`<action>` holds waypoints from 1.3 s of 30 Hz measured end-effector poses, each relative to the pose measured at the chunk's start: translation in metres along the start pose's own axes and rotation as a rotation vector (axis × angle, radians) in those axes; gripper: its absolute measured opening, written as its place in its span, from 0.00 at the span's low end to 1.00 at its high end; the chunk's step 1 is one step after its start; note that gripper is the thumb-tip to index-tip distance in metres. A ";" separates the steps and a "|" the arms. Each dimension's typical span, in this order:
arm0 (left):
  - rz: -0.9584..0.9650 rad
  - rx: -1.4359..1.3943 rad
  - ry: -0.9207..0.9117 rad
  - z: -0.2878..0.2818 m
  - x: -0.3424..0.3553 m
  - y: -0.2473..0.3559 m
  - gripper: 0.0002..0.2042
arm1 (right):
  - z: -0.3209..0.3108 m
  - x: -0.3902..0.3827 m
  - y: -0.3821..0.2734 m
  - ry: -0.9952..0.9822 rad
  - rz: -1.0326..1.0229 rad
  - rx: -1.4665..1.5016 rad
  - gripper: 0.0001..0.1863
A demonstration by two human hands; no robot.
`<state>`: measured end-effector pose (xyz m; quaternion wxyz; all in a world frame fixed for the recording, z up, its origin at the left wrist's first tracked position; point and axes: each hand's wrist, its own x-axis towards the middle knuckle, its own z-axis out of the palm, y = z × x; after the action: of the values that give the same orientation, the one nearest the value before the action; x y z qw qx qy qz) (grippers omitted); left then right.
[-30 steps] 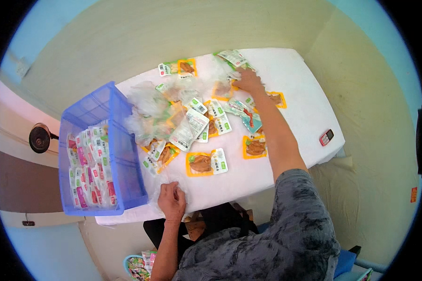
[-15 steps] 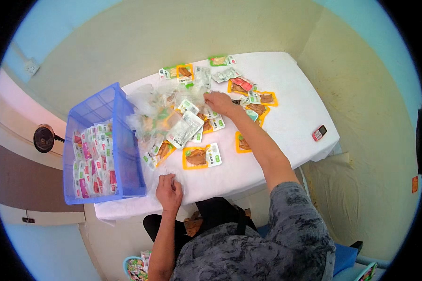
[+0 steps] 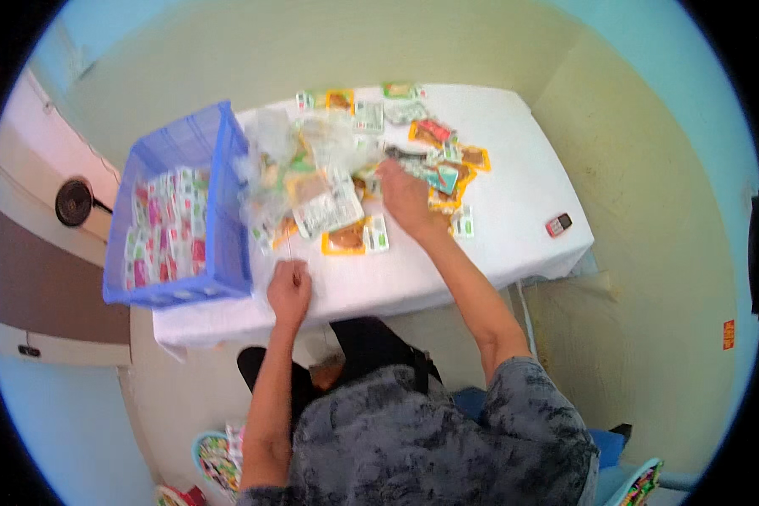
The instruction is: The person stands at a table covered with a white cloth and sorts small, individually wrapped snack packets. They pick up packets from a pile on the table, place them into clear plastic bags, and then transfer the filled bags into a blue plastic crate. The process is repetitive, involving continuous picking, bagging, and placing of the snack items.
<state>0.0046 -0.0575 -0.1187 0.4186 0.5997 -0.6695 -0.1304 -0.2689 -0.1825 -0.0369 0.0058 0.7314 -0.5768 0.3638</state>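
Note:
A crumpled clear plastic bag (image 3: pixel 337 139) lies on the left half of the table, among and over flat snack packets. My left hand (image 3: pixel 289 291) is closed in a pinch near the table's front edge; a thin line of the clear plastic runs up from its fingertips. Farther off and to the right, my right hand (image 3: pixel 403 196) is closed at the bag's right edge, its fingertips blurred. Between my hands lie a silver-white packet (image 3: pixel 331 211) and a yellow-edged packet (image 3: pixel 346 238) with brown food. Several more packets (image 3: pixel 447 179) are heaped beyond my right hand.
A blue plastic crate (image 3: pixel 228 207) holding rows of white and pink packets stands on the table's left end. A red mobile phone (image 3: pixel 557 224) rests near the right edge of the white-covered table (image 3: pixel 523 181). Basins of small packets (image 3: pixel 215 460) are on the floor below.
The view has shifted, so table and crate sit higher in the picture. My right hand has moved nearer to me along the bag's edge. My left hand keeps its pinch.

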 end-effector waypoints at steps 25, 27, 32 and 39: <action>-0.180 -0.230 -0.139 -0.058 -0.014 0.072 0.26 | -0.040 -0.121 0.005 -0.247 0.963 1.073 0.20; -0.177 -0.197 -0.152 -0.067 -0.012 0.078 0.28 | -0.050 -0.122 -0.013 -0.160 0.871 1.195 0.19; -0.143 -0.172 -0.178 -0.071 -0.014 0.090 0.33 | -0.085 -0.112 -0.080 -0.299 0.615 1.123 0.11; -0.048 -0.041 -0.176 -0.076 -0.015 0.104 0.40 | -0.068 -0.112 -0.092 -0.308 0.419 0.711 0.08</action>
<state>-0.0147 0.0065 -0.0074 0.3671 0.5930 -0.6864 -0.2060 -0.2350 -0.0286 -0.0093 -0.4062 0.6007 -0.5459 0.4196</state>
